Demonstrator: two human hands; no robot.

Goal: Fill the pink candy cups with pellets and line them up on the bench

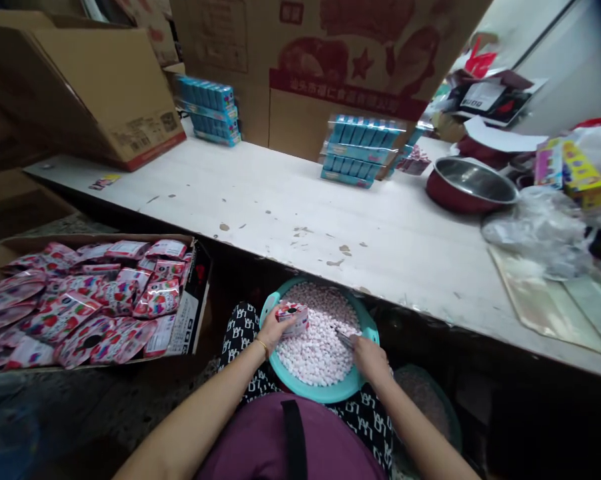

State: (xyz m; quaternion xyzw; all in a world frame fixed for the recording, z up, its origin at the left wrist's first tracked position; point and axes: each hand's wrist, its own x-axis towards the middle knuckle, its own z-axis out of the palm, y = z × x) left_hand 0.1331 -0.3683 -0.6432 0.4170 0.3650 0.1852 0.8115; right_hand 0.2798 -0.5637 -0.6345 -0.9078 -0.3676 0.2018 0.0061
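Observation:
A turquoise plastic basin point(300, 392) rests on my lap, filled with small pale pink candies point(316, 353). At its left side my left hand point(275, 328) is closed on a small packet point(294, 319) with red strawberry print, held over the candies. My right hand point(369, 359) is closed round a slim grey metal tool point(344, 339), its tip pointing left over the candies. Whether that tool is a spoon or tweezers I cannot make out. To my left, an open carton point(198, 313) holds many strawberry-printed packets point(88, 320).
A worn white table point(280, 213) runs across in front of the basin. On it stand blue shrink-wrapped box stacks point(360, 150), a large carton point(300, 100), a dark red steel bowl point(468, 187) and a crumpled plastic bag point(538, 227). Another carton point(105, 87) leans at left.

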